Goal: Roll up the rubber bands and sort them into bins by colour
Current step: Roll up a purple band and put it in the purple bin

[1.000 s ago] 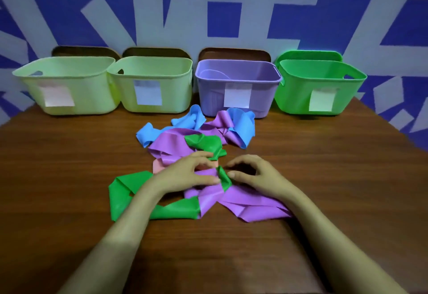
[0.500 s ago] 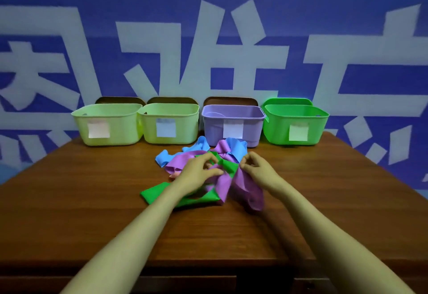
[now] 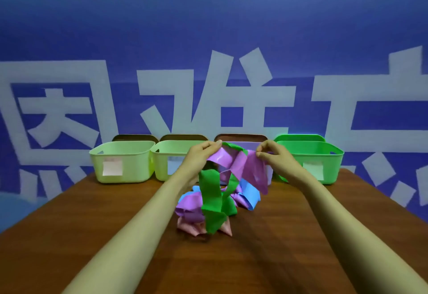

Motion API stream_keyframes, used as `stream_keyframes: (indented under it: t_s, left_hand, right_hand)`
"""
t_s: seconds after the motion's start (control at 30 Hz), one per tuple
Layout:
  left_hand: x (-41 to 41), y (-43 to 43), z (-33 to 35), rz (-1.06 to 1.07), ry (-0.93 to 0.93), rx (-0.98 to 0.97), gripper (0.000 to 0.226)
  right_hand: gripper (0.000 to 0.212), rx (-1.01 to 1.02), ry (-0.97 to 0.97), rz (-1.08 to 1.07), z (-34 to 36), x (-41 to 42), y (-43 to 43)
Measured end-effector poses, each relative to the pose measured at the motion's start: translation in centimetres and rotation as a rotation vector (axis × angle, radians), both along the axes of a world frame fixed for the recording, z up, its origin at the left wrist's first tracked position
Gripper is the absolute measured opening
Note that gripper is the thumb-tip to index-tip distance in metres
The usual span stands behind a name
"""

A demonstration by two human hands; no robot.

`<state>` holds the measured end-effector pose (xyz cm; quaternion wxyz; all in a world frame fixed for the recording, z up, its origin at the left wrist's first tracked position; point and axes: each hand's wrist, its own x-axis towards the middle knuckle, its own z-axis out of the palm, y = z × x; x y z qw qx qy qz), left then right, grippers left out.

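Where the raised hands and bands cross the view, most of the purple bin (image 3: 269,173) is hidden, so only slivers of its wall and rim show, and its label cannot be seen. The label on the second pale green bin (image 3: 162,161) is half covered by the left wrist, and none of the labels can be read. Both forearms are cut off at the bottom edge.

A purple band (image 3: 240,166) is stretched in the air between the two hands, creased and folded, with one end drooping below the right hand. A green band (image 3: 212,198) is tangled through it: a bit shows at the top near the left fingertips, and long loops hang down to the table (image 3: 92,224). Under these lie a crumpled purple band (image 3: 188,208), a blue band (image 3: 249,193) and a pink band (image 3: 192,227), heaped together near the middle of the table in front of the bins.

The left hand (image 3: 201,154) is closed in a pinch on the upper left end of the lifted purple band. The right hand (image 3: 272,156) is likewise closed, thumb and fingers pinching the band's right part. A first pale green bin (image 3: 122,161) and a bright green bin (image 3: 310,161) stand at either end of the row.
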<state>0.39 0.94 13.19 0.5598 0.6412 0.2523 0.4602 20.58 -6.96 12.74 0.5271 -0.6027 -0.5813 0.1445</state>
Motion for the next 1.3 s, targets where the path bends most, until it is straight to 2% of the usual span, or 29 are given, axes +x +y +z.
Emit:
stream_keyframes:
  t_s: [0.07, 0.2, 0.27, 0.37, 0.4, 0.47, 0.53, 0.6, 0.77, 0.83, 0.9, 0.97, 1.03, 1.13, 1.23, 1.3]
  left_hand:
    - [0.6, 0.2, 0.7, -0.065, -0.107, -0.106, 0.019]
    - [2.0, 1.2, 0.3, -0.099, -0.081, -0.122, 0.02]
    - [2.6, 1.4, 0.0, -0.124, -0.083, -0.12, 0.021]
    - [2.8, 1.7, 0.1, -0.14, -0.075, -0.103, 0.02]
    - [2.7, 1.6, 0.2, -0.138, -0.054, -0.092, 0.02]
    - [2.4, 1.9, 0.2, -0.118, -0.008, -0.037, 0.017]
    - [2.1, 2.7, -0.3, -0.057, 0.082, 0.077, 0.007]
    - [1.8, 3.5, -0.9, 0.011, 0.188, 0.208, 0.006]
    - [1.9, 4.7, -2.6, 0.219, 0.278, 0.375, 0.009]
    - [1.7, 4.7, -3.0, 0.257, 0.28, 0.381, 0.018]
    - [1.4, 5.1, -3.3, 0.276, 0.232, 0.309, 0.026]
    - [1.2, 5.2, -3.5, 0.228, 0.109, 0.126, 0.029]
    - [1.6, 4.9, -3.8, 0.123, -0.028, -0.077, 0.025]
    - [2.1, 4.4, -3.8, 0.109, -0.17, -0.282, 0.019]
    - [1.7, 5.2, -4.0, 0.158, -0.333, -0.496, 0.022]
    - [1.5, 5.5, -4.5, 0.153, -0.374, -0.606, 0.022]
  right_hand:
    - [0.023, -0.058, 0.03, 0.109, -0.1, -0.1, 0.2]
    - [0.023, -0.05, 0.157, 0.315, -0.2, -1.3, 0.2]
    - [0.029, -0.058, 0.088, 0.271, -0.3, -1.9, 0.9]
    - [0.009, -0.006, 0.036, 0.197, -0.6, -2.1, 1.9]
    - [0.011, 0.018, 0.059, 0.177, -0.7, -1.9, 2.1]
    - [0.016, 0.04, 0.196, 0.16, -0.4, -1.5, 2.3]
    - [0.02, 0.011, 0.431, 0.205, 0.1, -1.3, 2.2]
    - [0.023, -0.046, 0.612, 0.271, 0.5, -1.3, 2.2]
    - [0.029, -0.065, 0.852, 0.267, 0.5, -1.4, 3.0]
    - [0.025, -0.059, 0.84, 0.218, 0.4, -1.0, 3.0]
    - [0.015, -0.094, 0.645, 0.16, 0.0, 0.0, 3.0]
    - [0.007, -0.191, 0.387, 0.147, -0.9, 0.8, 3.0]
    - [0.002, -0.252, 0.299, 0.131, -1.6, 1.2, 3.0]
    - [0.005, -0.169, 0.394, 0.034, -1.4, 1.6, 3.0]
    - [0.012, -0.075, 0.708, -0.04, -1.5, 3.0, 2.7]
    - [0.016, -0.051, 0.869, -0.085, -1.9, 3.7, 2.6]
